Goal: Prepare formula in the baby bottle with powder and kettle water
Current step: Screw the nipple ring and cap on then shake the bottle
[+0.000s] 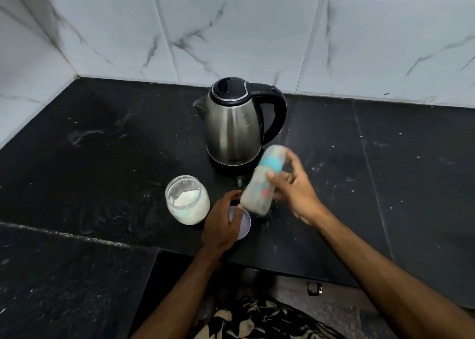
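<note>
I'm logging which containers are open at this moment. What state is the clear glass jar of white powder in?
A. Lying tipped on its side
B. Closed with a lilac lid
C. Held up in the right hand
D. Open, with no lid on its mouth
D: the clear glass jar of white powder stands upright on the black stone counter with its mouth uncovered, while the left hand grips the round lilac lid beside it.

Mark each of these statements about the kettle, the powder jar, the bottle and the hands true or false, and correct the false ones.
1. The kettle has its lid closed. True.
2. The powder jar is sealed with its lid. False: it stands open, powder showing inside.
3. The right hand holds the baby bottle. True.
4. The bottle stands upright on the counter. False: it is tilted in the hand, blurred.
5. The left hand grips the kettle's handle. False: it rests on the round lid beside the jar.
</note>
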Demonstrator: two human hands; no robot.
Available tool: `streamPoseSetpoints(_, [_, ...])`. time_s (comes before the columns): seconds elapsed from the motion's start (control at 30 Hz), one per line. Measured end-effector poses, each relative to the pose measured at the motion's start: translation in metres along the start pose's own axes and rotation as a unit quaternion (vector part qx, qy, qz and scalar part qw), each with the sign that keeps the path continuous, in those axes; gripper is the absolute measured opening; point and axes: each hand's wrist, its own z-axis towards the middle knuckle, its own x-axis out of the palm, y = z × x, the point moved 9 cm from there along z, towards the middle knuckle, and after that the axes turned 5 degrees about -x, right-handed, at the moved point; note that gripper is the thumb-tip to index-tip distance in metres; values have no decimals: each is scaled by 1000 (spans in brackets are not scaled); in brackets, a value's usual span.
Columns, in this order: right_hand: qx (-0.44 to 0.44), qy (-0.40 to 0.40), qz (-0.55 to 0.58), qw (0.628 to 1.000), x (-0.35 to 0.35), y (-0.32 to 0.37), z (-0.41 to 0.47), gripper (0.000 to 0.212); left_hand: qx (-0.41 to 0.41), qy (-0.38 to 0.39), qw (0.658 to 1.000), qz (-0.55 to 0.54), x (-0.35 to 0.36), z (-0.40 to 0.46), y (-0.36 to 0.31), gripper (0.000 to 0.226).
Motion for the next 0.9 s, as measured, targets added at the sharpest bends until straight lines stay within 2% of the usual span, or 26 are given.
streamPoseSetpoints(0.03, [15,54,-54,997,9,-7,-6,75,1,4,1000,-2,1,1,1,39])
streamPoseSetpoints(0.07, [10,75,-78,994,11,-8,-7,73,1,6,1000,-4,2,1,1,39])
streamPoseSetpoints(0.1, [-8,57,-65,996,7,-4,-3,71,2,5,1000,-3,1,1,0,40])
streamPoseSetpoints(0.2, [-55,-100,70,991,-24,13,14,63,2,-5,1000,-4,-1,-1,-4,39])
streamPoseSetpoints(0.27, [-67,-118,100,986,-29,13,17,69,1,-4,1000,-3,-1,-2,-4,38])
streamPoseSetpoints(0.33, [-31,-35,24,999,-12,3,10,79,2,-2,1000,2,-1,0,-3,37])
streamPoseSetpoints(0.4, [0,73,-70,995,5,-5,0,79,1,2,1000,0,1,1,-2,37])
streamPoseSetpoints(0.43, [-4,78,-75,994,3,-4,2,79,1,2,1000,-1,0,1,-2,38])
streamPoseSetpoints(0.53, [-46,-75,44,995,-27,11,17,76,4,-3,1000,-2,-1,-1,-6,40])
streamPoseSetpoints(0.6, [-57,-120,88,987,-37,11,21,72,3,-3,1000,-3,-1,-2,-8,40])
streamPoseSetpoints(0.63, [-45,-97,63,992,-32,7,18,72,3,-2,1000,-1,-1,-2,-7,41])
streamPoseSetpoints(0.7, [-11,12,-38,999,-10,-1,7,76,2,1,1000,0,-1,-1,-6,44])
streamPoseSetpoints(0.77, [-12,86,-107,990,3,-7,0,82,5,6,1000,-2,1,0,-3,43])
streamPoseSetpoints(0.9, [-64,75,-154,983,1,5,5,88,0,1,1000,11,1,1,-3,36])
